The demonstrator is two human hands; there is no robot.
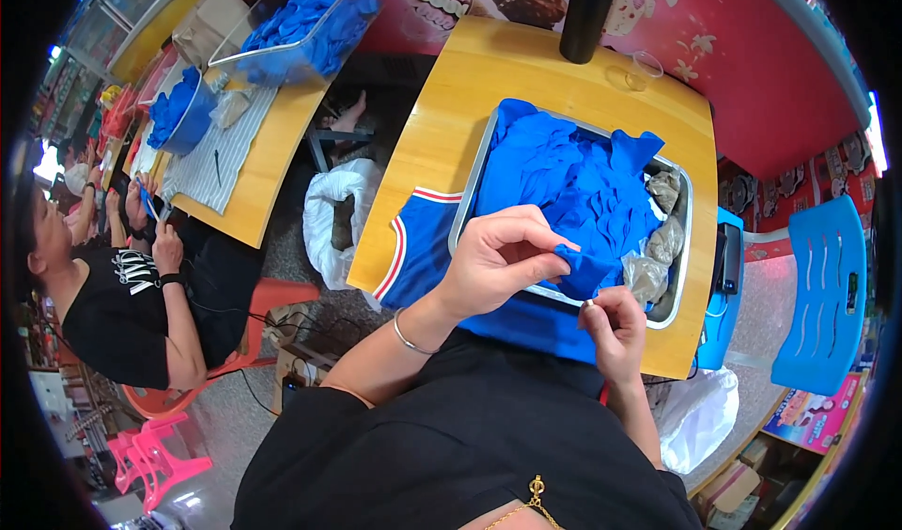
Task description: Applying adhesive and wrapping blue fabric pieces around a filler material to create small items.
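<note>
My left hand (503, 257) pinches a small blue fabric piece (594, 265) between thumb and fingertips, above the near edge of a metal tray (460, 222). Just right of it, lower down, my right hand (615, 331) is closed, with a tiny whitish bit at its fingertips that is too small to name. A heap of similar blue fabric pieces (554, 168) fills most of the tray. Along the tray's right side lie several clear bags (665, 239) of small brownish contents. Beneath the tray's left side spreads a blue jersey (423, 248) with red and white trim.
A black bottle (589, 18) and a clear cup (643, 71) stand at the wooden table's (507, 60) far side. On the left, a co-worker (113, 295) sits at another table with a clear bin (291, 46) of blue pieces. A blue chair (819, 295) stands right.
</note>
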